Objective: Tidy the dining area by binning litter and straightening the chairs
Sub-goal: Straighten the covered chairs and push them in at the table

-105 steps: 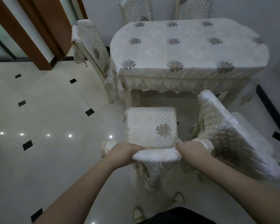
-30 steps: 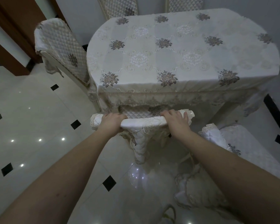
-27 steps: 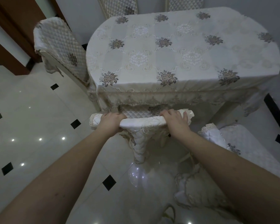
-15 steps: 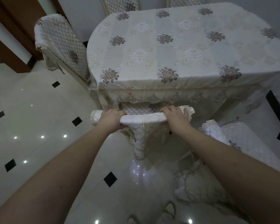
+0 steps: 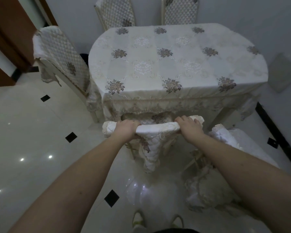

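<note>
A cream quilted chair (image 5: 155,129) stands pushed in at the near side of the dining table (image 5: 175,64), its seat mostly hidden under the lace edge of the tablecloth. My left hand (image 5: 126,127) grips the top rail of its backrest near the left end. My right hand (image 5: 188,126) grips the same rail near the right end. A second covered chair (image 5: 228,137) stands askew at the right, pulled out from the table, its back turned toward me.
Another covered chair (image 5: 60,54) is tucked at the table's left end, and two more (image 5: 116,12) stand against the far wall. A dark bin (image 5: 84,58) peeks out behind the left chair. Glossy tiled floor (image 5: 32,140) lies to the left; a wall lies right.
Over the last seconds the chair has slid forward under the table with both hands on its rail. In the last half second the view tilted and drew back slightly; the grip is unchanged.
</note>
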Motion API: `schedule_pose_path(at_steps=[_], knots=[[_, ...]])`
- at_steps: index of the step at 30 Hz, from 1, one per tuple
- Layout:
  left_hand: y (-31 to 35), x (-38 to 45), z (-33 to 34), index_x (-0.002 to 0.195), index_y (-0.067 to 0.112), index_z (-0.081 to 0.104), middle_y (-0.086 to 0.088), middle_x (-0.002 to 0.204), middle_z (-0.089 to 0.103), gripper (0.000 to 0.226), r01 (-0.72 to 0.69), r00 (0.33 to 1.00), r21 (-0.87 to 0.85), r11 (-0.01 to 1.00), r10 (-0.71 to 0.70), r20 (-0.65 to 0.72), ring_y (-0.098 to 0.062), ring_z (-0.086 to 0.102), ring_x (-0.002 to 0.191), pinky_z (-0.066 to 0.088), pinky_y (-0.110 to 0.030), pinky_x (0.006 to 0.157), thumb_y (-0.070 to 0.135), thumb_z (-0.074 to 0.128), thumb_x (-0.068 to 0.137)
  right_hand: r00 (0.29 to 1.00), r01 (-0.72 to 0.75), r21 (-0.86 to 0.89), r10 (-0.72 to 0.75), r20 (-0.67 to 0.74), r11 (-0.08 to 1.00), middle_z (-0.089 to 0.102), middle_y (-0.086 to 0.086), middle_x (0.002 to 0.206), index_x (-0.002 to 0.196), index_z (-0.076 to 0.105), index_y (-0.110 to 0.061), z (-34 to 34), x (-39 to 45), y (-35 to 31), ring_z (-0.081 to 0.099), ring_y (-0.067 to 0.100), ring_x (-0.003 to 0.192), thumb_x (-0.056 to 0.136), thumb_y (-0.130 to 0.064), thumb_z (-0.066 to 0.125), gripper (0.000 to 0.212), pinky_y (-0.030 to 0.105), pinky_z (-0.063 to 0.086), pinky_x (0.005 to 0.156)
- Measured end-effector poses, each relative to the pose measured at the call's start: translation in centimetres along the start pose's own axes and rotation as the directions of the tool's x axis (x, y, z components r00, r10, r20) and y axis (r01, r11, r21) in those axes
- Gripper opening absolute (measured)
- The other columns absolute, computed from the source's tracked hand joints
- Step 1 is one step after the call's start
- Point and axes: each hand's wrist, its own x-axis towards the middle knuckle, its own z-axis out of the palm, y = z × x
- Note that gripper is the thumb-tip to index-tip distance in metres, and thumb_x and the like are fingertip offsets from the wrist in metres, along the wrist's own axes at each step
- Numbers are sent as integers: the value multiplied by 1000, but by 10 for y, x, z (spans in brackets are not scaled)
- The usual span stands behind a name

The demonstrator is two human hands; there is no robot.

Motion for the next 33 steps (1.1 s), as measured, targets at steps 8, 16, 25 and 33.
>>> schedule_pose_path(at_steps=[8, 16, 25, 33], knots=[[-15, -4, -1, 117, 32, 58, -1, 104, 67, 41, -72, 997, 85, 994, 71, 21, -26, 62, 97, 48, -39, 78, 50, 65, 81, 998, -62, -48, 62, 0, 997, 49, 6, 116, 115, 46, -20, 0, -9, -21, 47, 27, 115, 86, -14, 59, 32, 49, 35, 95], [-16, -4, -1, 114, 32, 57, 0, 106, 66, 40, -80, 997, 33, 996, 80, 7, -27, 61, 98, 45, -40, 79, 47, 68, 78, 995, -96, 51, 96, -5, 994, 49, 4, 125, 121, 47, -22, 1, -9, -22, 42, 24, 123, 84, -17, 61, 40, 48, 28, 104], [-8, -7, 2, 111, 30, 57, 1, 104, 66, 43, 10, 1000, 27, 1000, -9, -30, -26, 62, 96, 47, -39, 80, 50, 68, 75, 984, -153, 85, 159, -74, 985, 10, 5, 159, 150, 12, -22, 11, -51, -34, 5, 25, 145, 89, -22, 52, 73, 46, 8, 116], [-2, -6, 2, 106, 28, 58, -2, 103, 65, 40, 52, 998, 43, 998, -50, -36, -27, 62, 95, 43, -37, 77, 50, 68, 74, 980, -180, 15, 181, -84, 983, 6, 17, 158, 151, 5, -18, 8, -73, -53, 7, 31, 145, 90, -21, 46, 74, 46, 4, 117]])
